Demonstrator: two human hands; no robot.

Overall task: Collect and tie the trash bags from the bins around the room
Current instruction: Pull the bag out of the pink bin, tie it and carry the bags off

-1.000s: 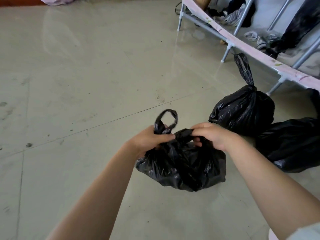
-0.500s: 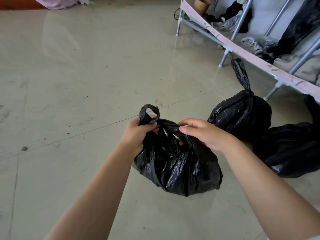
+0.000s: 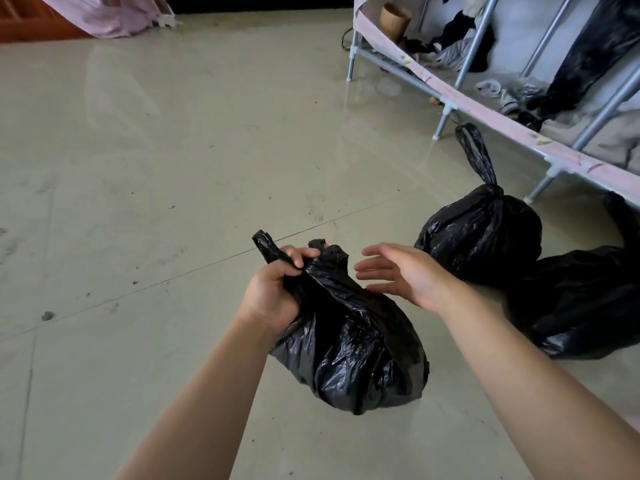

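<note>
gripping the gathered neck of a black bag [image 3: 349, 355], the left hand [image 3: 277, 292] holds it just over the floor [image 3: 156, 168]. beside its top, the right hand [image 3: 401, 275] hovers with fingers spread, holding nothing. two more bags [image 3: 481, 233] sit further right by a rack [image 3: 450, 98].

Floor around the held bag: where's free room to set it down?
Bare tile floor left of the left hand and toward the pink cloth. Crowded right: tied trash bag, second black bag, and rack frame behind the open right hand.
</note>
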